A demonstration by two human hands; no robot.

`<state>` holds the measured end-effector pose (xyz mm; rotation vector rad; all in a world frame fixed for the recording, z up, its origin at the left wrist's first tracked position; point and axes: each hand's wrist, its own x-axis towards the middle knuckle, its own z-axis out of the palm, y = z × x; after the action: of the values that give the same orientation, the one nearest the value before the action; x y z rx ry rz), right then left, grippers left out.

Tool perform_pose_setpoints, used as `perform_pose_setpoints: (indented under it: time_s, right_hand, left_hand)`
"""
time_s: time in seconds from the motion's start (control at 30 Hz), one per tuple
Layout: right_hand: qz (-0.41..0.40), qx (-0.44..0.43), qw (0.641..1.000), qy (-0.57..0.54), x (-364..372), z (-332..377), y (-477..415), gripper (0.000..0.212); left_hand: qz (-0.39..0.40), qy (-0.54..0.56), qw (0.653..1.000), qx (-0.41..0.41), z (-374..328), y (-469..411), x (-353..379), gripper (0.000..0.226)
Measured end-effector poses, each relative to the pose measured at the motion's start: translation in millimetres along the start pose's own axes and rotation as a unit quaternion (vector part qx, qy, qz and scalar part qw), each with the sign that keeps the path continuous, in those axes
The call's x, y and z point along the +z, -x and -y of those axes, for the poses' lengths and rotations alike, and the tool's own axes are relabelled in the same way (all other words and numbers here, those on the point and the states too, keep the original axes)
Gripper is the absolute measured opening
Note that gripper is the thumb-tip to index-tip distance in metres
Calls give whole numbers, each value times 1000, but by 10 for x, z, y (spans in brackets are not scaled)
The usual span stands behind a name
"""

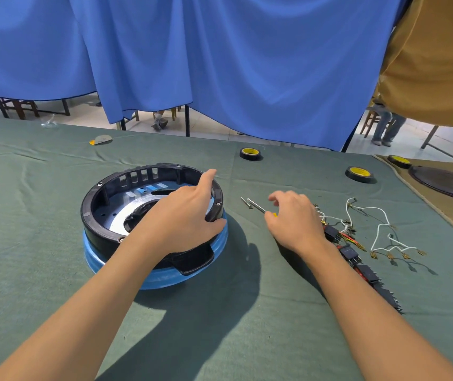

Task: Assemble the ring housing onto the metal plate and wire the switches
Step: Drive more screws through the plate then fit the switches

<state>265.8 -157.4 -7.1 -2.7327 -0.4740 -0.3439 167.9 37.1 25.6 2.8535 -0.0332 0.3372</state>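
- The green cloth-covered desk (219,334) carries everything.
- A row of black rocker switches with red wires (349,253) lies toward the desk's right edge and is partly hidden by the right forearm.
- Loose white wires with brass terminals (382,229) lie just beyond the switches, nearer that edge.
- The right grip (294,221) is clenched around a yellow-handled metal screwdriver (257,207), whose tip lies beside a small loose screw (245,202).
- The left grip (181,215) grasps the black plastic ring housing (93,204) at its right rim, thumb outside and fingers over the wall.
- This housing sits left of the desk's middle on the silver metal plate (120,215), atop a round blue base (153,279).
- Two black-and-yellow tape rolls (250,154) (358,174) sit near the far edge.
- A blue curtain (219,64) hangs behind.
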Motion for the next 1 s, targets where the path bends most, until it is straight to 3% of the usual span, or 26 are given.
perform_pose_setpoints:
  time_s: [0.07, 0.17, 0.37, 0.47, 0.57, 0.63, 0.77, 0.9, 1.0]
  right_hand:
    - [30, -1, 999, 24, 56, -16, 17, 33]
    - [5, -2, 1000, 17, 95, -27, -7, 23]
    - [-33, 44, 997, 56, 118, -75, 22, 21]
    - [-72, -18, 995, 62, 119, 19, 35, 28]
    - [-27, -131, 990, 34, 207, 149, 64, 33]
    - [15, -155, 986, 61, 269, 200, 80, 28]
    - [-24, -149, 983, 105, 264, 237, 47, 25]
    - [-37, -123, 988, 81, 249, 311, -17, 18]
    - [-92, -87, 990, 54, 253, 351, -59, 8]
  left_hand:
    - [-36, -29, 999, 20, -11, 18, 1, 76]
    - [-87, -61, 993, 48, -28, 59, 6, 63]
    - [-97, -71, 991, 67, -50, 85, -3, 39]
    - [-100, -72, 990, 75, -55, 98, 2, 29]
    - [-113, -117, 983, 85, -102, 122, 2, 29]
    - [-124, -156, 976, 85, -146, 137, -10, 27]
    - [-123, -254, 958, 45, -269, 214, 60, 31]
    - [-98, -289, 952, -20, -435, 295, 228, 50]
    - [-95, -327, 939, -55, -497, 320, 309, 54]
